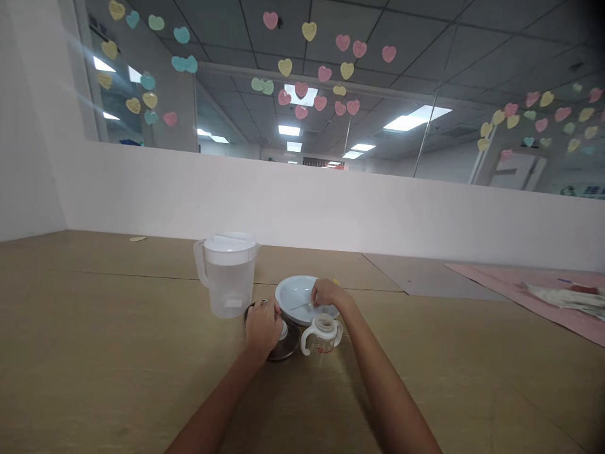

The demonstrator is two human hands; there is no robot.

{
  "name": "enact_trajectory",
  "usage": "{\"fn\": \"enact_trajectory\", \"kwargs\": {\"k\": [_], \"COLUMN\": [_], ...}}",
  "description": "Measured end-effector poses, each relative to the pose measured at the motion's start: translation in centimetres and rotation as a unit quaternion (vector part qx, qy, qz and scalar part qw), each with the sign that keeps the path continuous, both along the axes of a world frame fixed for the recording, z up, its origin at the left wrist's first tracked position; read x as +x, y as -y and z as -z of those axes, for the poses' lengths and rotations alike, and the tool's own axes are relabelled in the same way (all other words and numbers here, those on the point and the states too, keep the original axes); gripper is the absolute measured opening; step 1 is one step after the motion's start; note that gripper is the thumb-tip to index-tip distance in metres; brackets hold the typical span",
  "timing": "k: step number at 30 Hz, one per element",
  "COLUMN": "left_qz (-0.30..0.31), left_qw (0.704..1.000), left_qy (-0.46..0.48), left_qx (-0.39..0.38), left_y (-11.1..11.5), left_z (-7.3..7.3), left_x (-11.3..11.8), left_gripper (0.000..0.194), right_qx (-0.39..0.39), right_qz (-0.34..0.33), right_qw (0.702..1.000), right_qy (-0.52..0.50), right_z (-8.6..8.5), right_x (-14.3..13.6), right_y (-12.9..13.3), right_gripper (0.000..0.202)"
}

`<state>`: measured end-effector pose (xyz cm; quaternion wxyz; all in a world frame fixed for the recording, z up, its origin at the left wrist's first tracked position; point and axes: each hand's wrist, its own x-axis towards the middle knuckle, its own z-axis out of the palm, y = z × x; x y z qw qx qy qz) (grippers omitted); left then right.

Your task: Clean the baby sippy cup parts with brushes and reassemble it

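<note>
My left hand [265, 325] is closed over a dark round tray [287, 345], with a small white part [283, 330] beside its fingers; what it grips is hidden. Over the white bowl [295, 289], my right hand [325, 292] has its fingers pressed together, and a thin clear object [300, 306] extends from near them into the bowl. I cannot make out exactly what that hand holds. A clear bottle [325, 340] with two white handles stands open-topped in front of the bowl.
A lidded plastic pitcher [230, 284] stands behind my left hand. At the far right, a pink sheet [510, 293] carries white items [567, 299]. A white wall [302, 205] with windows above borders the back of the wooden table [118, 328].
</note>
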<state>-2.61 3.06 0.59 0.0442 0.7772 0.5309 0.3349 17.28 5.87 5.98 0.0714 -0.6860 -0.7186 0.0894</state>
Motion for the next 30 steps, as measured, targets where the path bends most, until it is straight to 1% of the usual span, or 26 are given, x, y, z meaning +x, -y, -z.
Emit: {"fn": "enact_trajectory", "kwargs": {"k": [2, 5, 8, 10, 12, 13, 14, 16, 18, 20, 23, 25, 28, 30], "left_qz": [-0.006, 0.002, 0.014, 0.012, 0.005, 0.0, -0.004, 0.002, 0.026, 0.05, 0.061, 0.069, 0.079, 0.081], "left_qw": [0.999, 0.996, 0.995, 0.996, 0.997, 0.998, 0.999, 1.0, 0.997, 0.99, 0.977, 0.964, 0.937, 0.914], "left_qy": [-0.051, -0.086, -0.093, -0.088, -0.075, -0.065, -0.049, -0.002, 0.05, 0.1, 0.183, 0.244, 0.336, 0.397], "left_qx": [0.006, 0.003, -0.012, -0.017, -0.015, -0.011, -0.005, 0.019, 0.053, 0.083, 0.095, 0.082, 0.054, 0.038], "left_y": [0.5, 0.9, 0.9, 0.7, 0.5, 0.4, 0.3, 0.1, 0.1, 0.2, 0.3, 0.3, 0.3, 0.3], "left_z": [-0.2, -0.4, -0.4, -0.3, -0.2, -0.2, -0.1, -0.1, 0.0, 0.0, 0.0, 0.1, 0.1, 0.0], "left_x": [0.1, 0.2, 0.3, 0.3, 0.3, 0.2, 0.2, 0.1, -0.1, -0.2, -0.2, -0.2, 0.0, 0.1], "left_gripper": [0.016, 0.016, 0.018, 0.019, 0.019, 0.02, 0.02, 0.023, 0.026, 0.027, 0.027, 0.027, 0.024, 0.022], "right_qx": [-0.019, -0.057, -0.087, -0.049, 0.035, 0.071, 0.091, 0.105, 0.094, 0.057, 0.009, 0.0, -0.007, -0.015], "right_qz": [-0.002, -0.035, -0.066, -0.055, -0.04, -0.045, -0.054, -0.079, -0.102, -0.12, -0.122, -0.109, -0.096, -0.107], "right_qw": [1.0, 0.997, 0.988, 0.981, 0.968, 0.959, 0.951, 0.935, 0.929, 0.935, 0.947, 0.95, 0.95, 0.948], "right_qy": [-0.001, -0.032, -0.107, -0.181, -0.247, -0.27, -0.291, -0.331, -0.343, -0.33, -0.299, -0.291, -0.296, -0.3], "right_z": [0.9, 1.8, 1.4, 0.4, -1.2, -2.1, -3.0, -4.7, -6.1, -6.9, -7.2, -7.2, -7.2, -7.3], "right_x": [-0.4, -1.0, -1.2, -1.0, -0.8, -0.8, -0.7, -0.7, -0.7, -0.7, -0.6, -0.5, -0.6, -0.7], "right_y": [-0.3, -0.4, -0.2, 0.2, 1.0, 1.5, 2.1, 3.6, 5.1, 6.4, 7.4, 7.5, 7.5, 7.5], "right_gripper": [0.018, 0.019, 0.018, 0.018, 0.018, 0.018, 0.019, 0.021, 0.022, 0.022, 0.018, 0.015, 0.011, 0.01]}}
